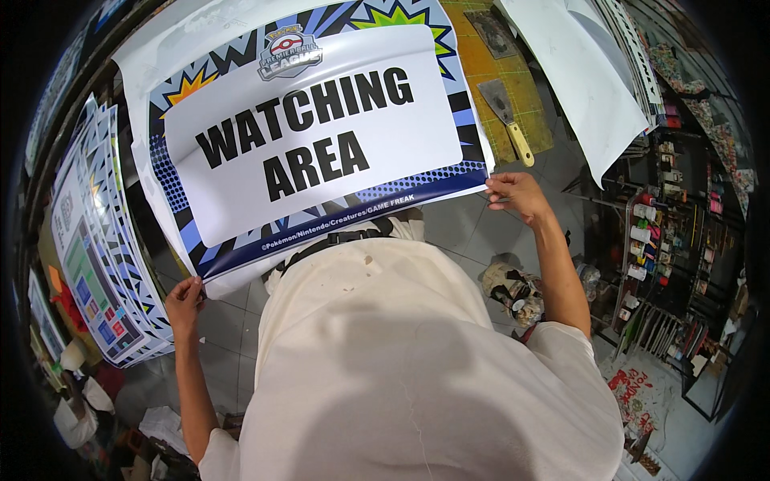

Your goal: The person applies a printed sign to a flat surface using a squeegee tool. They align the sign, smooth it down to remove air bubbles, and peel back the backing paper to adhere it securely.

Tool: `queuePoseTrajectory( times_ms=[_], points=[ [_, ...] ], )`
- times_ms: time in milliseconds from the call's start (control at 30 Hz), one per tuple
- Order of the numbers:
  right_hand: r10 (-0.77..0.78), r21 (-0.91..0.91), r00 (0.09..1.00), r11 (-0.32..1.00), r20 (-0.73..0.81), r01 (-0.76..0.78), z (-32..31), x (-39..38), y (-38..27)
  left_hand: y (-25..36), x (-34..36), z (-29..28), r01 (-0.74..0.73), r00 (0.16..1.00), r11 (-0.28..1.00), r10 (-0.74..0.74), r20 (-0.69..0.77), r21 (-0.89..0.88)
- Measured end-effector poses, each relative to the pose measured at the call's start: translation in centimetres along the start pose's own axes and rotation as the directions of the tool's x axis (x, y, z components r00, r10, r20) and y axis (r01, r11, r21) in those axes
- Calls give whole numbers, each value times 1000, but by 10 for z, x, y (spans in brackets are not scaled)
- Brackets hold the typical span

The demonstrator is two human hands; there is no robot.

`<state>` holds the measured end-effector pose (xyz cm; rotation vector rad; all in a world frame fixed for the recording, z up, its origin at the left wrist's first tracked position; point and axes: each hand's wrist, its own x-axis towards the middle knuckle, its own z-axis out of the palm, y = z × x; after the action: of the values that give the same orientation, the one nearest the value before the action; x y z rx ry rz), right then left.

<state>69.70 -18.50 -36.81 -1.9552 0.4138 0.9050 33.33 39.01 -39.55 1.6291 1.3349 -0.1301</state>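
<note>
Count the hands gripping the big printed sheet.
2: the left hand pinches the printed sheet at its lower-left corner, the right hand at its lower-right corner. Neither is hidden.

A yellow-handled scraper (505, 116) lies at one o'clock on a yellowish cutting mat (536, 104), near a grey plate (491, 34). A large white sheet (573, 64) spreads at two o'clock, a rack (628, 244) of small coloured items (641, 234) stands at three, and printed panels (96, 240) are stacked at nine. A dark-patched bundle (507, 284) lies at four.
</note>
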Motion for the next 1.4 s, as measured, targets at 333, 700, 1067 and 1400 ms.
queuePoseTrajectory(
  times_ms=[333,700,1067,1400],
  points=[
    [-19,14,999,1000,-26,19,5,0,-1,-16,9,-5,-13,999,997,16,40,-81],
    [-162,-43,985,986,-66,159,12,1,10,-32,7,8,-219,975,967,211,-71,-129],
    [-206,-185,974,965,-96,186,7,10,19,-29,-3,21,-354,919,935,343,-194,-22],
    [-166,-97,983,983,-82,158,8,6,20,-30,-9,31,-338,918,921,277,-283,-193]
  ],
)
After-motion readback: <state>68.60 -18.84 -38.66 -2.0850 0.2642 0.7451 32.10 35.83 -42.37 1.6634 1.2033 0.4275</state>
